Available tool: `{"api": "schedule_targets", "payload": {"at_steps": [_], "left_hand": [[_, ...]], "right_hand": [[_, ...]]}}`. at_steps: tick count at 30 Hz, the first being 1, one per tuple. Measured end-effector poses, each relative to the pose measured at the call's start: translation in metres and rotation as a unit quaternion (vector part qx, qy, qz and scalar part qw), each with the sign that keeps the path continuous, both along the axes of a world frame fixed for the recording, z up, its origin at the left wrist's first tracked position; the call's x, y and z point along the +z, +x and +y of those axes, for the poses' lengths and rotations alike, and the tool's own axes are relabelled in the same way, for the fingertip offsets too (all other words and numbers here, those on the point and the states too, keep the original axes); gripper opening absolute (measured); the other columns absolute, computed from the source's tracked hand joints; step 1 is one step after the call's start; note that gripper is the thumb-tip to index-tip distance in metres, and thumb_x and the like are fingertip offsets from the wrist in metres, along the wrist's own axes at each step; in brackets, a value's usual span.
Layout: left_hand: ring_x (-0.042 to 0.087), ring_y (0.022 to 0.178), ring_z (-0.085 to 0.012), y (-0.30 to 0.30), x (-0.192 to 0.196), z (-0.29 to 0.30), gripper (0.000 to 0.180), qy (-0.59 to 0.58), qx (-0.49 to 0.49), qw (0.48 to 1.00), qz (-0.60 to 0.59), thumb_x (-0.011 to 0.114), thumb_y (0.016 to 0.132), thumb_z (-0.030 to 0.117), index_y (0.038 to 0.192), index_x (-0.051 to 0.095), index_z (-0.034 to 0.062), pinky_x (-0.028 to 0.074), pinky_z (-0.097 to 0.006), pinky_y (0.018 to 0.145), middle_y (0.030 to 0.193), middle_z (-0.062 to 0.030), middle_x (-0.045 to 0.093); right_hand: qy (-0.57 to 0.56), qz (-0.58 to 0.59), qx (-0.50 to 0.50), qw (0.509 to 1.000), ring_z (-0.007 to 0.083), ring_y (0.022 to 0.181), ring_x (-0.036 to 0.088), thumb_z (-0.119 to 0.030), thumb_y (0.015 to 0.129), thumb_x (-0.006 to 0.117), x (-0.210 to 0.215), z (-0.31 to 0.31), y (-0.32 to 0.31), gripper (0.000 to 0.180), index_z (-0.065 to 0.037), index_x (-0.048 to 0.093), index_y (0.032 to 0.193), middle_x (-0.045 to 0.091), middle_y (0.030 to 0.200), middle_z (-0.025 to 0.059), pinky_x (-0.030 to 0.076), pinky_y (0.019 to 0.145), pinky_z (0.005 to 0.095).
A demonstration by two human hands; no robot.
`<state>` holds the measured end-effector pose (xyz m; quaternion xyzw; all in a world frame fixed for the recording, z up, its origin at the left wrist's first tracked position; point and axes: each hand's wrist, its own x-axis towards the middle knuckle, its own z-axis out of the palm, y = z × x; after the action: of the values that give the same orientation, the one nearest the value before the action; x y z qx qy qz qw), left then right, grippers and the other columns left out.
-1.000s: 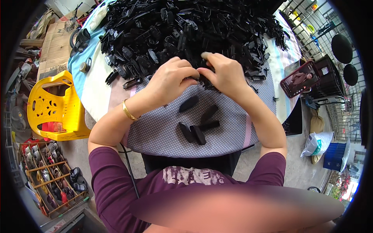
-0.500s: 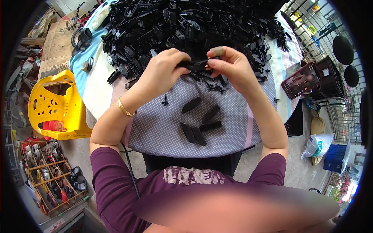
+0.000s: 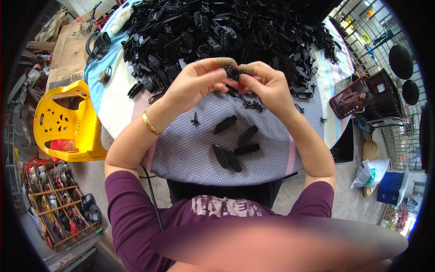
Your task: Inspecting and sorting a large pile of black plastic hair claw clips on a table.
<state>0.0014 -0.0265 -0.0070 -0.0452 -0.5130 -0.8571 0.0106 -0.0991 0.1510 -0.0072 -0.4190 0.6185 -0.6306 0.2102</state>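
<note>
Both hands meet over the near edge of a big heap of black plastic parts (image 3: 181, 36). Between the fingertips is a small black plastic part (image 3: 232, 72), its exact kind unclear. My left hand (image 3: 197, 81) grips it from the left, with a tan wrap on one finger. From the right, my right hand (image 3: 267, 84) pinches the same part between thumb and a wrapped finger. Closer to me, several dark oblong pieces (image 3: 225, 123) lie loosely grouped on the dotted tablecloth (image 3: 181, 158). A tiny black clip-like piece (image 3: 195, 119) rests left of them.
A phone (image 3: 353, 97) stands at the table's right side beside a black crate (image 3: 385, 95). To the left are a yellow plastic chair (image 3: 68, 122) and a shoe rack (image 3: 59, 204). A small round jar (image 3: 104, 75) sits near the table's left edge.
My hands have come closer together. My left hand has turned, its fingers extending toward the right, and the black part now sits between both hands' fingertips.
</note>
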Motion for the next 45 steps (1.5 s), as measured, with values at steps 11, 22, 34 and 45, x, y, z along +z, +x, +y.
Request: {"api": "schedule_targets", "payload": {"at_steps": [11, 22, 34, 45], "left_hand": [[0.059, 0.085, -0.0089, 0.004, -0.005, 0.006, 0.031, -0.18, 0.117, 0.977, 0.014, 0.058, 0.086, 0.005, 0.117, 0.057, 0.0004, 0.049, -0.02, 0.075, 0.099, -0.0057, 0.063], [0.059, 0.097, -0.0162, 0.005, -0.009, 0.018, 0.033, -0.102, 0.156, 0.982, 0.026, 0.056, 0.088, 0.007, 0.12, 0.054, -0.0017, 0.046, -0.029, 0.091, 0.11, -0.0108, 0.061], [0.06, 0.095, -0.0171, 0.005, -0.005, 0.012, 0.026, -0.162, 0.085, 0.982, 0.048, 0.057, 0.085, 0.003, 0.11, 0.061, -0.0016, 0.047, -0.028, 0.088, 0.102, -0.0105, 0.064], [0.062, 0.071, -0.0182, 0.019, 0.009, 0.041, 0.043, -0.547, -0.051, 0.832, 0.071, 0.073, 0.071, 0.011, 0.111, 0.058, 0.0037, 0.052, -0.029, 0.065, 0.086, -0.012, 0.065]], "right_hand": [[0.023, -0.114, 0.042, 0.992, 0.0177, 0.079, 0.065, -0.015, 0.091, 0.054, 0.001, 0.001, 0.002, 0.027, 0.006, 0.06, 0.107, 0.059, 0.103, 0.0093, 0.057, 0.067, 0.026], [0.056, 0.028, -0.067, 0.996, 0.0114, 0.075, 0.063, -0.008, 0.083, 0.065, -0.001, -0.003, 0.015, 0.035, 0.005, 0.051, 0.113, 0.064, 0.089, 0.0079, 0.052, 0.063, 0.0209], [0.088, 0.305, -0.047, 0.947, 0.0129, 0.055, 0.058, -0.015, 0.079, 0.069, -0.001, 0.003, 0.015, 0.023, 0.004, 0.063, 0.091, 0.059, 0.065, 0.0082, 0.045, 0.051, 0.0237], [0.389, 0.441, -0.084, 0.805, 0.0318, 0.071, 0.063, -0.022, 0.072, 0.068, 0.011, 0.029, -0.019, 0.025, -0.002, 0.06, 0.082, 0.063, 0.069, 0.0132, 0.049, 0.065, 0.04]]}}
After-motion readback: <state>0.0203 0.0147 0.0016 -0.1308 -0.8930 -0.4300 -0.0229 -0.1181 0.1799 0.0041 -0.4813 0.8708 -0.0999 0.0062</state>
